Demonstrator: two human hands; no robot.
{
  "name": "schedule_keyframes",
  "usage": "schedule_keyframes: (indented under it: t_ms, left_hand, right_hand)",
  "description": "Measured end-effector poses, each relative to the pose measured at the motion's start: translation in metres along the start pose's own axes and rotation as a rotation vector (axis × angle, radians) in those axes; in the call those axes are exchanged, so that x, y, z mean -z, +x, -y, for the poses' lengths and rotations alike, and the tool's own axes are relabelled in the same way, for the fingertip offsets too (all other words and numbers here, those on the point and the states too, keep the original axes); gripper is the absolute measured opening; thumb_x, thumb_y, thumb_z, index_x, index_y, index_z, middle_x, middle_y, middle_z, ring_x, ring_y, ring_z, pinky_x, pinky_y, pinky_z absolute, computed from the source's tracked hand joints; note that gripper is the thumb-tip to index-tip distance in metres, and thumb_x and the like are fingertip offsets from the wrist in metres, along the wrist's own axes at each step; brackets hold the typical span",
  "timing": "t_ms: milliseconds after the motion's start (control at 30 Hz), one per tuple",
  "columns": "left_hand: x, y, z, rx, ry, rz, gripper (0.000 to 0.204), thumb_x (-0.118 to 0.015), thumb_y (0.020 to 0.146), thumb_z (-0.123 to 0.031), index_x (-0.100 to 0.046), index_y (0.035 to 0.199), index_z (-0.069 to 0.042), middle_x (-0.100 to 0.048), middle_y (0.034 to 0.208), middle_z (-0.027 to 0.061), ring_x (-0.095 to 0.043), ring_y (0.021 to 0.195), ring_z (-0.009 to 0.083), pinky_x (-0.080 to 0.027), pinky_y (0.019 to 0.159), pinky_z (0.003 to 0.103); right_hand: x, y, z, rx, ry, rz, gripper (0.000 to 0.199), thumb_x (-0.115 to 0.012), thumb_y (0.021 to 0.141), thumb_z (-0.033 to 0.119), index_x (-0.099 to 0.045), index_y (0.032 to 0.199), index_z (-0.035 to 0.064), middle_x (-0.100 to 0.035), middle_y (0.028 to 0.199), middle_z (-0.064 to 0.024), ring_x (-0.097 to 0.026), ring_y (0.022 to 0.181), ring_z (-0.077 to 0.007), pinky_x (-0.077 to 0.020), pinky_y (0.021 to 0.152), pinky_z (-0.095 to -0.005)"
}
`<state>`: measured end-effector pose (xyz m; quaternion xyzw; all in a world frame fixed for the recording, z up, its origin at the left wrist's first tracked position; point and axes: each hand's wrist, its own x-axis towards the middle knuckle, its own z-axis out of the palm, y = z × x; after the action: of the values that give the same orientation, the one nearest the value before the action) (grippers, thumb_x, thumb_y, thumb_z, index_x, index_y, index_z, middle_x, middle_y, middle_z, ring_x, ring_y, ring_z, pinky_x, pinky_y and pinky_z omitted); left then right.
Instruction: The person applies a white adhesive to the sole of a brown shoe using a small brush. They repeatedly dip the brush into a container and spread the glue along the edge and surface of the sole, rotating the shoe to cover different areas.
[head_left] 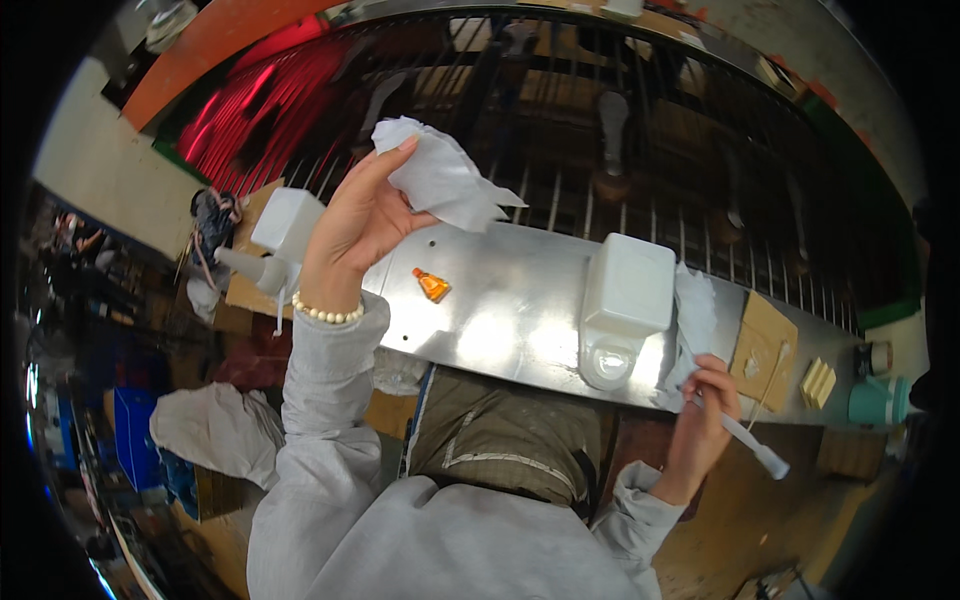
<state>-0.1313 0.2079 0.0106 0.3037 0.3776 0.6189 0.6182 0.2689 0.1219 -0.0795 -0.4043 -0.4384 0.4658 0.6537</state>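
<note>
While wiping, best to keep the crumpled white tissue (440, 178) bunched firmly in the left hand (355, 225), raised above the metal plate (500, 300); right hand (705, 415) clenched around a white stick-like tool (750, 448) and more tissue, just right of the white plastic container (625, 305) resting on the plate

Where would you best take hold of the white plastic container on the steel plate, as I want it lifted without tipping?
Grip the white plastic container across its broad boxy body, coming from above. It lies flat on the steel plate, round neck toward the person, and its wide flat sides offer a steadier hold than the narrow neck.
</note>
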Motion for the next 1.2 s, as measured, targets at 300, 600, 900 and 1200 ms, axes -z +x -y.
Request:
schedule_keyframes:
  t_ms: [300,600,900,1200]
  left_hand:
    - [-0.124,-0.003,0.029,0.549,-0.142,0.51,0.044,-0.053,0.104,-0.029,-0.05,0.137,0.0,-0.056,0.137,0.0263,-0.048,0.134,0.0463,-0.045,0.104,0.065]
    - [-0.182,0.025,0.084,0.439,0.435,0.497,0.034,-0.07,0.096,-0.027,-0.062,0.119,-0.003,-0.068,0.11,0.0068,-0.068,0.103,0.0192,-0.058,0.088,0.042]
    - [-0.225,0.099,0.156,-0.181,1.151,1.001,0.029,-0.08,0.081,-0.02,-0.073,0.104,-0.004,-0.073,0.095,0.0075,-0.068,0.088,0.0174,-0.052,0.081,0.03]
    - [-0.244,0.156,0.256,-0.145,1.617,1.09,0.05,-0.085,0.072,-0.03,-0.069,0.115,-0.008,-0.071,0.097,0.009,-0.067,0.094,0.0233,-0.052,0.088,0.033]
  right_hand:
    - [-0.059,0.009,0.004,0.142,-0.016,0.123,0.083,-0.084,0.078,0.029,-0.046,0.145,-0.0009,-0.06,0.133,-0.0106,-0.039,0.079,-0.0079,-0.0379,0.073,-0.0208]
    - [-0.03,-0.026,0.002,-0.132,0.148,-0.19,0.035,-0.075,0.087,0.002,-0.059,0.118,-0.0028,-0.07,0.101,-0.0087,-0.065,0.09,-0.0112,-0.0509,0.079,-0.0235]
    - [0.035,-0.026,-0.032,-0.208,-0.153,-0.518,0.024,-0.073,0.092,0.009,-0.064,0.108,-0.0048,-0.069,0.099,-0.0062,-0.061,0.085,-0.0091,-0.0475,0.076,-0.0226]
    - [0.077,-0.019,-0.074,-0.182,-0.423,-0.518,0.032,-0.078,0.088,0.013,-0.063,0.112,-0.0023,-0.06,0.094,-0.0012,-0.055,0.077,-0.0067,-0.0458,0.072,-0.023]
